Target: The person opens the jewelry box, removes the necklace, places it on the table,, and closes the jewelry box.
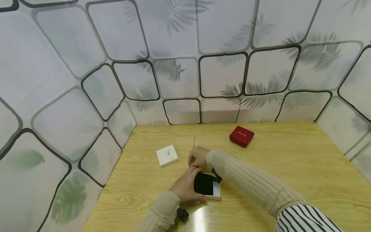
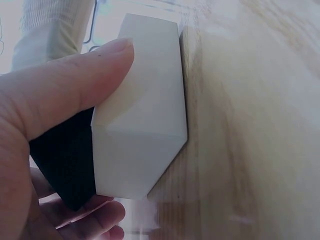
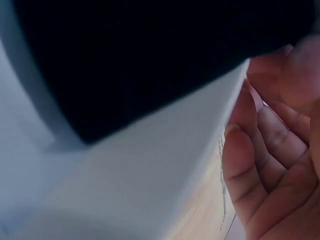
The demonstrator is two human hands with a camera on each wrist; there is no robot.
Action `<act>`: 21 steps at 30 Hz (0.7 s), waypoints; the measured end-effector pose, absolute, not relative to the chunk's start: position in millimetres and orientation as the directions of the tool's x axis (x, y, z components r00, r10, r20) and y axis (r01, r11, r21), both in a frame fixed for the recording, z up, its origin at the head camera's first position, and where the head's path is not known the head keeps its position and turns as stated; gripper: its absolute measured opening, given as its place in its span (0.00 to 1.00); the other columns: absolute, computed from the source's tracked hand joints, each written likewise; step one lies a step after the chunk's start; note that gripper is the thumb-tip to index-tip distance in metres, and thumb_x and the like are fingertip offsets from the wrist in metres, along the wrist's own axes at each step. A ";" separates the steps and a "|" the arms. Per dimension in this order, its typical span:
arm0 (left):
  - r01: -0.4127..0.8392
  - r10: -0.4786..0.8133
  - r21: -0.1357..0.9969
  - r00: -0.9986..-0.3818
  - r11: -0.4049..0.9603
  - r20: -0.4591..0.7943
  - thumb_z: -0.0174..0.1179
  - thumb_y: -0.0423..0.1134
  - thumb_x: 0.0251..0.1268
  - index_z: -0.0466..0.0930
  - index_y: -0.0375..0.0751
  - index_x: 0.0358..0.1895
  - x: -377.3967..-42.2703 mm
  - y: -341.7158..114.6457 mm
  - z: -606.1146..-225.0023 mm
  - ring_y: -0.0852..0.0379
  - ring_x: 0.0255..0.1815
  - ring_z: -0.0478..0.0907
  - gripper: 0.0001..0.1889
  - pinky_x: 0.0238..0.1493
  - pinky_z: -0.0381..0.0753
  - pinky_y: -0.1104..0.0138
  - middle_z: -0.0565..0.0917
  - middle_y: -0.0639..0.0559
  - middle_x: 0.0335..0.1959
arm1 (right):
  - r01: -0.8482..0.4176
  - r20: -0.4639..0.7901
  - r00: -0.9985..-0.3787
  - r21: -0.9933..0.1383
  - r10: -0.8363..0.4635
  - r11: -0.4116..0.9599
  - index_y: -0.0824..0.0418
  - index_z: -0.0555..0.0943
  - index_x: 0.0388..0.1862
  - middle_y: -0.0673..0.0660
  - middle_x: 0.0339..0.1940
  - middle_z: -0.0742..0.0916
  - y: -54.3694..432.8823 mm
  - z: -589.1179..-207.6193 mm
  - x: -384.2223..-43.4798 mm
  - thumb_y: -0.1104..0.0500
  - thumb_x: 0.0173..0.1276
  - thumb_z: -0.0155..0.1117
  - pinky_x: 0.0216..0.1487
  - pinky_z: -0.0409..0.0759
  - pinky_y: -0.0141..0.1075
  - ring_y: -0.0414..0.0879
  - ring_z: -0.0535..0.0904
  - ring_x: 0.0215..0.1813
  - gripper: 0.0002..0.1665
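Observation:
My left hand (image 1: pixel 185 186) grips a small open white box (image 2: pixel 150 85) with its thumb along one outer wall and its fingers on the far side. A black insert pad (image 1: pixel 204 184) sits tilted in the box, its left end raised, and my left hand steadies it too. At the box's far left corner, my right hand (image 1: pixel 199 156) has its fingers curled, with their tips beside the pad's edge in the right wrist view. From this hand a thin chain (image 1: pixel 194 140) trails onto the table. The pinched part is hidden.
A white lid (image 1: pixel 167 155) with pink print lies left of the hands. Farther back on the right sits a red jewelry box (image 1: pixel 242 136). Black wrist straps (image 1: pixel 215 176) show at the cuffs. The wooden table (image 1: pixel 304 167) meets patterned curtain walls behind and left.

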State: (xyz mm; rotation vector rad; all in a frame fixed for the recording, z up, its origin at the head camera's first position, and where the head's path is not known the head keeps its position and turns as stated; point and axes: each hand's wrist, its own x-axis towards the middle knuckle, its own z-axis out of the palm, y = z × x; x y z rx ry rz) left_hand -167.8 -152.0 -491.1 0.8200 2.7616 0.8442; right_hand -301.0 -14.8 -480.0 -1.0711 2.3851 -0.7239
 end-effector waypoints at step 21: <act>0.406 0.486 0.557 -0.874 0.724 0.006 0.75 0.62 0.39 0.60 0.40 0.71 -165.9 -145.8 -493.7 0.53 0.62 0.69 0.55 0.62 0.71 0.58 0.68 0.51 0.64 | -0.403 -0.128 -0.683 -0.755 -0.719 0.517 0.63 0.72 0.64 0.57 0.55 0.80 123.7 -477.6 -245.3 0.48 0.67 0.64 0.51 0.78 0.44 0.46 0.78 0.49 0.32</act>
